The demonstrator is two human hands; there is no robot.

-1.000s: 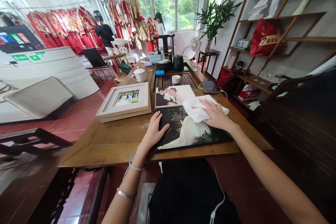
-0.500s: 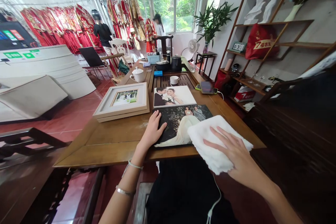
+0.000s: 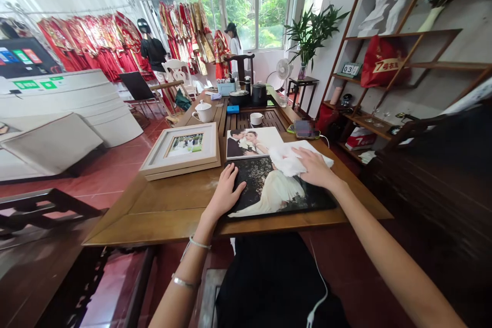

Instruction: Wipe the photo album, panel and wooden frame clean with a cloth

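Note:
A dark wedding photo panel (image 3: 265, 192) lies flat near the front edge of the wooden table (image 3: 165, 205). My left hand (image 3: 226, 192) rests on its left edge, thumb and fingers spread. My right hand (image 3: 313, 168) presses a bunched white cloth (image 3: 283, 158) over the panel's upper right part, hiding the figures' upper bodies there. The cloth also overlaps the right corner of a lighter wedding photo panel (image 3: 246, 149) just behind. Left of both panels, a pale wooden picture frame (image 3: 215, 151) lies face up, apparently stacked on another.
A lidded white cup (image 3: 203, 111), a small white cup (image 3: 256, 119), a blue box (image 3: 232, 109) and a dark pot (image 3: 259, 94) stand farther back. A phone (image 3: 305, 129) with a cable lies at the right. Two people are by the clothes racks; shelves line the right wall.
My right hand has moved forward and left with the cloth, from the panel's lower right side to its upper right part. My left hand stays on the left edge.

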